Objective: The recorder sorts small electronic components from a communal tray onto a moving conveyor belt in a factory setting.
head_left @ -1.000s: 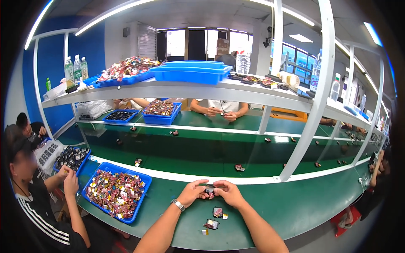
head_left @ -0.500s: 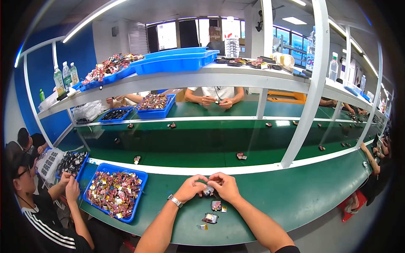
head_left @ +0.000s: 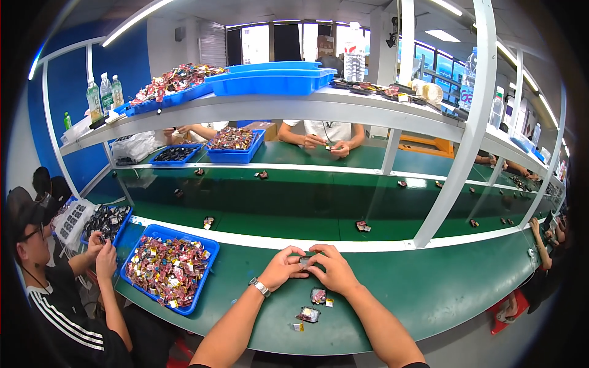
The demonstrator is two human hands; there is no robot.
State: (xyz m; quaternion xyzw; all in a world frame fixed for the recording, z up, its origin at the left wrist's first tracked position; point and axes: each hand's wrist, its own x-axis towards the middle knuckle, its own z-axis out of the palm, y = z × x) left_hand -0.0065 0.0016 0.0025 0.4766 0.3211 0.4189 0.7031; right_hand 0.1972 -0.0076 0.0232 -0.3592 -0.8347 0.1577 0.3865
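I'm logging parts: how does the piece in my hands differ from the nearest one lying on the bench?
The held piece sits between the left hand and right hand; the loose piece lies untouched on the bench.
The held piece is largely covered by the hands; the loose piece shows its pinkish face and dark rim.
Both are small.

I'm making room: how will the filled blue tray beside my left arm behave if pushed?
The tray likely feels heavy, filled with small parts. It probably won't tip, sitting flat and wide, though loosely piled parts might spill.
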